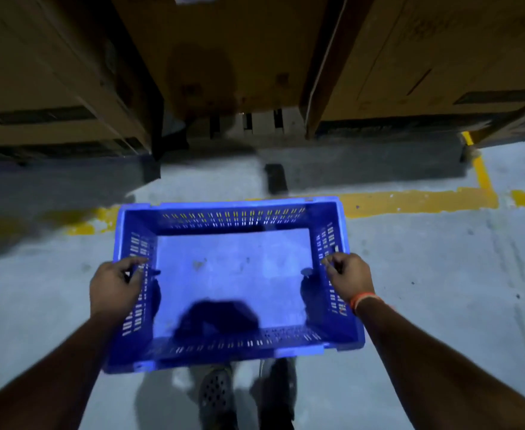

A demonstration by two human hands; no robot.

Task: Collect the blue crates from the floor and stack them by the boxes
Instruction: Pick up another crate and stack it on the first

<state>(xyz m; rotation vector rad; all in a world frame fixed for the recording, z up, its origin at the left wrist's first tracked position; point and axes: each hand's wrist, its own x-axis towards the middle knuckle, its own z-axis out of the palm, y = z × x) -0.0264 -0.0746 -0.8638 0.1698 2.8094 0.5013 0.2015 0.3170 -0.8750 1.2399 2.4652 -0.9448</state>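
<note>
Head cam, looking straight down: a blue rectangular plastic crate with slotted, vented walls (233,283) is held out in front of the person, level and open side up, nothing inside except a few scuff marks and a dark shadow on its floor.

Left hand (115,288) has hold of the crate's left short wall, fingers curled over the rim near the handle slot, thumb on the outside. Right hand (348,279) does the same on the right short wall, fingers hooked over the top edge. An orange wristband (362,301) sits on the right wrist.

The crate hangs above the grey concrete floor (441,274), with the person's dark shoes (216,395) visible just under its near edge. Its far edge overlaps a worn yellow painted floor line (410,201) that runs left to right and turns a corner on the right.

Past that line are big brown cardboard boxes (224,51), three across, with dark gaps between them; they sit a bit above the floor on what looks like pallets. The whole shot is dim and a bit blurry.
</note>
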